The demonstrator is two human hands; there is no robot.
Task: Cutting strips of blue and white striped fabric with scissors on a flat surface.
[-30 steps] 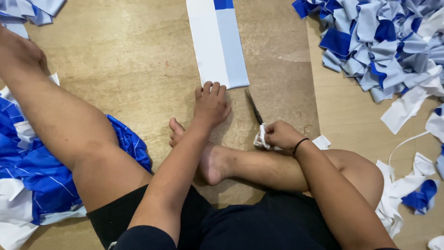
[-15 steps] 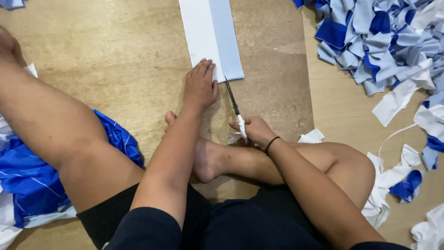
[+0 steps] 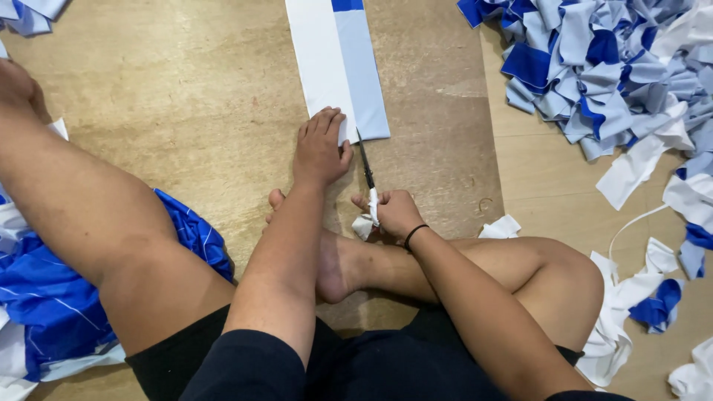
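A long strip of white and pale blue cloth lies flat on the brown board in front of me. My left hand presses palm-down on the strip's near end. My right hand grips a pair of scissors whose handles are wrapped in white cloth. The dark blades point away from me, with their tips at the strip's near edge where white meets pale blue. I sit on the floor with bare legs, one foot tucked under my arms.
A big heap of blue and white cloth pieces fills the upper right. Loose white and blue scraps lie beside my right knee. Blue striped cloth lies under my left leg. The brown board covers the floor.
My right hand brought the scissors forward until the blades reached the strip's near edge. My left hand stayed pressed on the strip.
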